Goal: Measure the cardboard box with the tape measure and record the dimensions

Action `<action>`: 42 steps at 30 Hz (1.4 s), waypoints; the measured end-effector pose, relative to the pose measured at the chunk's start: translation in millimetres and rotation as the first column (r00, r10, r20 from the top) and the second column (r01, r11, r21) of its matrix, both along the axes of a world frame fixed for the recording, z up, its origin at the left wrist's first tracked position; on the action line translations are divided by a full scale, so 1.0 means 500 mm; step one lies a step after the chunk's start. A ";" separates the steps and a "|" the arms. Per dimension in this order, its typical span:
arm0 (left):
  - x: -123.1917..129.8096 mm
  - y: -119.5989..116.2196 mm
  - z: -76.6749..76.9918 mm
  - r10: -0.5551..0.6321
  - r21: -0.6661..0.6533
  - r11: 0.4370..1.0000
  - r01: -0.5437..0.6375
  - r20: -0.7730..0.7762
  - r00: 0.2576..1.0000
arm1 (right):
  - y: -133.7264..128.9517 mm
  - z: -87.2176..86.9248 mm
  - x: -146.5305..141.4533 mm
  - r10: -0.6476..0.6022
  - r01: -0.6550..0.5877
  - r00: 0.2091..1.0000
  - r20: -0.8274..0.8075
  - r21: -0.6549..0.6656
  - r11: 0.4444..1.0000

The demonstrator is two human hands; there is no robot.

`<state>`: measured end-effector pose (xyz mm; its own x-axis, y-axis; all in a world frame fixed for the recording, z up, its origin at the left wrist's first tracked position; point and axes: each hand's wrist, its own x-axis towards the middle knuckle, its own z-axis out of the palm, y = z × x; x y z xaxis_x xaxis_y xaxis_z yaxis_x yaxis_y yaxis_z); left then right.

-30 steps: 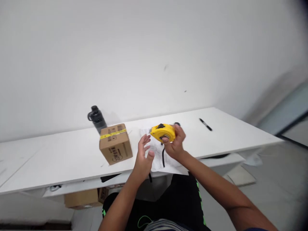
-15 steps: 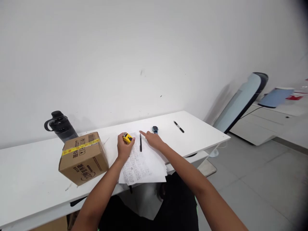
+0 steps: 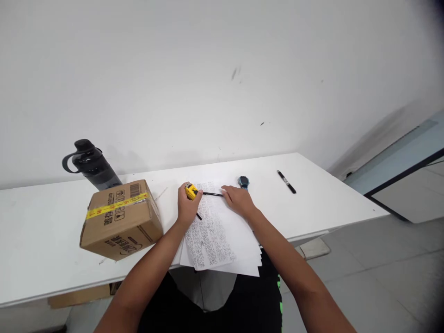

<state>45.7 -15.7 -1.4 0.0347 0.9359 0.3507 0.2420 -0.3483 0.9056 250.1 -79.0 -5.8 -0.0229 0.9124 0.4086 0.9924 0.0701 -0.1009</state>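
My left hand (image 3: pixel 188 206) is closed around a yellow tape measure (image 3: pixel 192 190), with its thumb along the near side. A thin black pen (image 3: pixel 212 194) lies crosswise over the written sheets, between the tape measure and my right hand (image 3: pixel 239 200). The right fingers are drawn together at the pen's right end. Below the left hand a short dark stick-like piece (image 3: pixel 199 216) shows; the hand hides the rest, and I cannot tell what it is. The stack of handwritten paper (image 3: pixel 215 243) lies under both hands and overhangs the table's front edge.
A taped cardboard box (image 3: pixel 121 219) stands left of my left arm, with a black water bottle (image 3: pixel 95 166) behind it. Beyond my right hand lie a blue watch (image 3: pixel 243 181) and a black marker (image 3: pixel 286 181) on the white table (image 3: pixel 312 203).
The view has shifted, so the table things sit differently in the picture. The pen lay lengthwise on the paper; now it lies crosswise at my right fingers. The pointing right index finger has drawn in.
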 end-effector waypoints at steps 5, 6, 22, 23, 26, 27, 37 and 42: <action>0.001 0.003 -0.001 -0.013 -0.041 0.999 0.013 0.007 1.000 | 0.005 0.003 -0.028 -0.011 0.011 1.000 0.001 -0.173 0.985; 0.000 0.002 -0.001 -0.018 -0.046 0.999 0.018 0.006 1.000 | 0.007 0.004 -0.030 -0.046 0.044 0.999 -0.003 -0.193 0.980; -0.008 -0.027 0.018 -0.116 -0.018 0.993 0.115 -0.246 0.962 | -0.078 -0.009 -0.061 -0.003 -0.189 0.386 -0.923 -0.082 0.978; -0.008 -0.029 0.020 -0.123 -0.020 0.992 0.122 -0.248 0.961 | -0.076 -0.009 -0.063 -0.008 -0.212 0.388 -0.922 -0.098 0.972; -0.009 -0.032 0.024 -0.149 -0.023 0.989 0.148 -0.227 0.962 | -0.073 -0.006 -0.064 -0.041 -0.146 0.525 -0.850 -0.138 0.980; -0.009 -0.032 0.023 -0.159 -0.020 0.987 0.159 -0.212 0.964 | -0.074 -0.005 -0.064 -0.055 -0.119 0.569 -0.820 -0.148 0.982; 0.003 -0.009 0.010 -0.226 -0.105 0.968 0.227 0.013 0.974 | -0.079 0.000 -0.072 -0.073 -0.111 0.634 -0.770 -0.184 0.977; 0.005 -0.011 0.016 -0.209 -0.182 0.964 0.195 -0.060 0.976 | -0.080 -0.001 -0.069 -0.068 -0.126 0.642 -0.764 -0.193 0.973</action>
